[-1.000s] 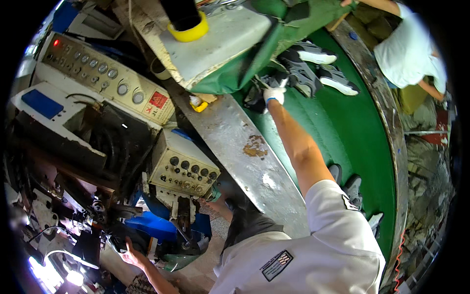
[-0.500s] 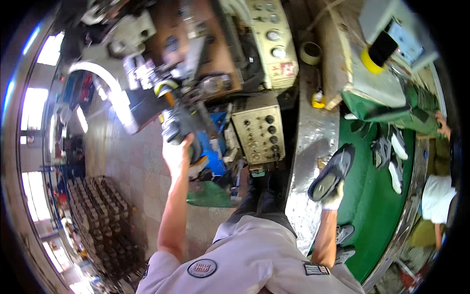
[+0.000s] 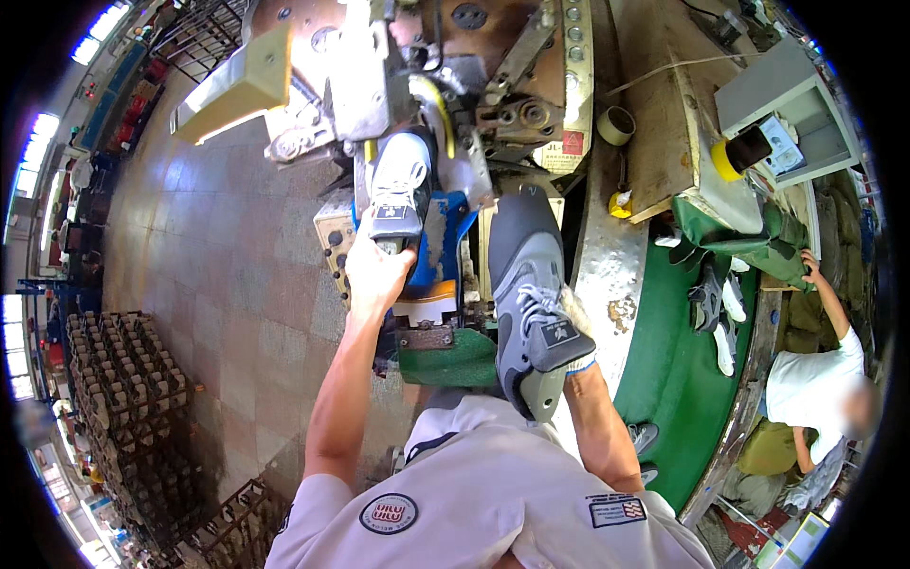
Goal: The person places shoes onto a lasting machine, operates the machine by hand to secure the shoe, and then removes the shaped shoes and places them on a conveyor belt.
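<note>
My bare left hand is closed on the heel end of a grey lace-up shoe with white laces. That shoe's toe reaches in among the metal parts of a machine, which hide it. In my right hand, which wears a pale glove, is a second shoe, dark and light grey, its heel toward me and its toe pointing away. A last shows at this shoe's heel opening. Parts of my right fingers are hidden behind the shoe.
Right of me runs a green conveyor belt with several shoes on it, bordered by a metal ledge. Another person stands beyond it. Racks of lasts stand at left. A tape roll lies by the machine.
The shoe in my right hand has come from over the metal ledge to in front of me, turned from sole up to laces up. My left hand stays at the machine, its shoe now plainly visible.
</note>
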`<state>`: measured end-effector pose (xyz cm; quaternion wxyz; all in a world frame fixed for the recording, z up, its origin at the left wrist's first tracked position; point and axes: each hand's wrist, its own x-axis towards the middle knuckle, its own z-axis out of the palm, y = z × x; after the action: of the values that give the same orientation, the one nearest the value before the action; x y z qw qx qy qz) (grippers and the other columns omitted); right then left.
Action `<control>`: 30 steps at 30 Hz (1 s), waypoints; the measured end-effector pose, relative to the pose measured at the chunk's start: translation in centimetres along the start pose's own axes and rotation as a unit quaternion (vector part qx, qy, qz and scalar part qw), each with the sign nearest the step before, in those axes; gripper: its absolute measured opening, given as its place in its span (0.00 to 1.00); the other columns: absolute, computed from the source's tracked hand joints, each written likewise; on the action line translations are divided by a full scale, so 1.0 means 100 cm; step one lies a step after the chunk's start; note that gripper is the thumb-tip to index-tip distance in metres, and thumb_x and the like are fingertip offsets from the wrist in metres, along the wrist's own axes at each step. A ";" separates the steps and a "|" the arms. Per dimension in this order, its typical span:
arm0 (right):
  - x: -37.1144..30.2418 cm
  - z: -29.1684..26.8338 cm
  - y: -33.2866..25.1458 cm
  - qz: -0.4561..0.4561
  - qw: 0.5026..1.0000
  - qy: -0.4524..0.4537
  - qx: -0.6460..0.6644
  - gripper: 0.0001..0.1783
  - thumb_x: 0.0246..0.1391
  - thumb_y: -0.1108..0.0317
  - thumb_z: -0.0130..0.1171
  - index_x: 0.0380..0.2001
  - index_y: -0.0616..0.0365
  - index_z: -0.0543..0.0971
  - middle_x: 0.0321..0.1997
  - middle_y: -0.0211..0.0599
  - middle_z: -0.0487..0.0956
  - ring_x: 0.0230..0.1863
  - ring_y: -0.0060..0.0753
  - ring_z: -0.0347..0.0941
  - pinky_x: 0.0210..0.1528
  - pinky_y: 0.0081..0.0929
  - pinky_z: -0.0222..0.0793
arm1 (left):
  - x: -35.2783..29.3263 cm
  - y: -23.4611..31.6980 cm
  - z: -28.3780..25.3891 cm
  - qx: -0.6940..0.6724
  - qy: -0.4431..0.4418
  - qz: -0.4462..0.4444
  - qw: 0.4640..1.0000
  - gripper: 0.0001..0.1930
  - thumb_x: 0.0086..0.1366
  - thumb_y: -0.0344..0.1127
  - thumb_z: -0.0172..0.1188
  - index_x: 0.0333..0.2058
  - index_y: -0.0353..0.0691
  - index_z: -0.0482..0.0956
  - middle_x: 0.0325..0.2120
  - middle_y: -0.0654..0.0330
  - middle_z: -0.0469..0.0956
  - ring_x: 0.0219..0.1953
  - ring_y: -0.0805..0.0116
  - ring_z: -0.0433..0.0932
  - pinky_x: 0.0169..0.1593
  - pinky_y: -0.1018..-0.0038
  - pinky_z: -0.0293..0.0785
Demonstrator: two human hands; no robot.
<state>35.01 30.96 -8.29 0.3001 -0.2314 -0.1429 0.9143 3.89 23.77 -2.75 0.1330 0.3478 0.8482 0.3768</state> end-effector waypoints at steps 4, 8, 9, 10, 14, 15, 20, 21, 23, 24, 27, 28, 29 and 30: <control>0.023 0.028 0.010 0.044 0.982 0.056 0.176 0.27 0.64 0.62 0.54 0.56 0.79 0.70 0.49 0.60 0.79 0.42 0.44 0.81 0.49 0.38 0.79 | -0.001 -0.025 -0.019 -0.030 -0.031 -0.013 0.999 0.35 0.50 0.36 0.72 0.59 0.42 0.72 0.46 0.49 0.82 0.49 0.57 0.81 0.53 0.67 0.75; 0.041 0.050 0.013 -0.014 0.999 0.039 0.002 0.26 0.60 0.66 0.54 0.58 0.72 0.71 0.49 0.51 0.81 0.44 0.41 0.81 0.51 0.36 0.79 | -0.008 -0.059 -0.035 -0.015 -0.061 0.019 0.998 0.32 0.52 0.34 0.70 0.57 0.42 0.74 0.49 0.51 0.81 0.51 0.61 0.80 0.55 0.69 0.74; 0.042 0.056 0.015 -0.057 0.991 0.075 -0.092 0.26 0.59 0.66 0.56 0.58 0.69 0.71 0.49 0.48 0.81 0.45 0.39 0.81 0.51 0.35 0.78 | -0.004 -0.080 -0.038 -0.006 -0.136 0.023 0.990 0.33 0.55 0.33 0.68 0.61 0.40 0.72 0.53 0.51 0.79 0.56 0.61 0.78 0.60 0.68 0.71; 0.046 0.075 0.014 -0.055 0.990 0.094 -0.086 0.26 0.59 0.66 0.57 0.59 0.68 0.71 0.49 0.46 0.81 0.46 0.38 0.81 0.52 0.34 0.78 | 0.000 -0.080 -0.047 -0.066 -0.172 -0.012 0.983 0.34 0.56 0.32 0.67 0.63 0.37 0.70 0.55 0.51 0.78 0.58 0.59 0.76 0.62 0.66 0.69; 0.084 0.104 0.017 -0.026 0.988 0.079 -0.130 0.29 0.61 0.64 0.58 0.63 0.66 0.69 0.54 0.42 0.79 0.50 0.33 0.79 0.54 0.29 0.74 | 0.033 -0.030 -0.040 -0.421 -0.240 -0.091 0.870 0.29 0.67 0.35 0.62 0.63 0.30 0.68 0.58 0.49 0.75 0.58 0.61 0.76 0.59 0.67 0.73; 0.096 0.115 0.019 -0.026 0.988 0.049 -0.142 0.30 0.62 0.64 0.59 0.64 0.66 0.68 0.56 0.41 0.78 0.52 0.31 0.77 0.55 0.28 0.73 | 0.045 -0.011 -0.036 -0.502 -0.252 -0.138 0.816 0.27 0.68 0.36 0.61 0.62 0.30 0.70 0.55 0.51 0.77 0.54 0.66 0.79 0.56 0.70 0.76; 0.130 0.132 0.020 -0.130 0.963 0.020 -0.233 0.36 0.61 0.62 0.61 0.68 0.66 0.65 0.64 0.41 0.73 0.61 0.30 0.70 0.65 0.27 0.63 | 0.096 -0.005 -0.014 -0.487 -0.228 -0.110 0.836 0.09 0.64 0.34 0.67 0.40 0.36 0.83 0.30 0.65 0.82 0.30 0.79 0.79 0.37 0.79 0.79; 0.134 0.134 0.019 -0.138 0.958 0.022 -0.251 0.36 0.60 0.62 0.60 0.68 0.66 0.65 0.64 0.41 0.73 0.61 0.30 0.70 0.65 0.27 0.63 | 0.102 -0.006 -0.012 -0.478 -0.211 -0.118 0.844 0.07 0.63 0.33 0.68 0.36 0.36 0.83 0.28 0.66 0.81 0.28 0.79 0.79 0.35 0.79 0.79; 0.143 0.137 0.017 -0.152 0.945 0.025 -0.287 0.35 0.60 0.62 0.60 0.67 0.65 0.67 0.64 0.41 0.74 0.61 0.29 0.69 0.65 0.27 0.62 | 0.111 -0.004 -0.010 -0.470 -0.179 -0.120 0.856 0.06 0.63 0.32 0.68 0.33 0.36 0.82 0.24 0.65 0.79 0.25 0.80 0.77 0.33 0.80 0.79; 0.144 0.145 0.016 -0.160 0.941 0.039 -0.297 0.34 0.60 0.62 0.60 0.67 0.65 0.68 0.63 0.39 0.75 0.59 0.28 0.70 0.64 0.26 0.62 | 0.113 -0.002 -0.009 -0.472 -0.165 -0.126 0.857 0.07 0.62 0.32 0.69 0.34 0.34 0.82 0.24 0.65 0.79 0.25 0.80 0.77 0.34 0.80 0.79; 0.163 0.142 0.023 -0.140 0.966 0.041 -0.215 0.34 0.60 0.62 0.61 0.66 0.65 0.68 0.61 0.38 0.75 0.58 0.28 0.71 0.63 0.26 0.63 | 0.121 -0.004 -0.005 -0.474 -0.114 -0.129 0.863 0.11 0.62 0.31 0.69 0.40 0.31 0.82 0.25 0.64 0.80 0.26 0.79 0.78 0.34 0.80 0.79; 0.169 0.142 0.027 -0.148 0.968 0.041 -0.200 0.34 0.59 0.61 0.62 0.66 0.65 0.69 0.60 0.37 0.76 0.56 0.27 0.71 0.62 0.26 0.64 | 0.123 -0.005 -0.003 -0.474 -0.094 -0.127 0.866 0.13 0.61 0.31 0.69 0.43 0.30 0.82 0.26 0.63 0.80 0.26 0.78 0.78 0.34 0.80 0.80; 0.176 0.139 0.030 -0.153 0.968 0.045 -0.192 0.33 0.60 0.63 0.62 0.66 0.64 0.69 0.59 0.37 0.76 0.55 0.27 0.72 0.62 0.26 0.64 | 0.125 -0.005 -0.002 -0.487 -0.082 -0.132 0.859 0.15 0.61 0.30 0.69 0.45 0.29 0.81 0.27 0.63 0.81 0.27 0.78 0.79 0.34 0.80 0.80; 0.182 0.140 0.033 -0.166 0.968 0.042 -0.184 0.33 0.60 0.64 0.62 0.66 0.64 0.69 0.59 0.36 0.77 0.55 0.27 0.72 0.61 0.25 0.65 | 0.126 -0.004 -0.001 -0.501 -0.070 -0.137 0.852 0.16 0.61 0.29 0.69 0.47 0.28 0.80 0.28 0.62 0.81 0.27 0.78 0.79 0.35 0.80 0.80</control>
<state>13.28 37.89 -3.82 0.4059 -0.2938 -0.3325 0.7990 -5.48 32.27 -2.52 0.3986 0.1395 0.5719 0.7032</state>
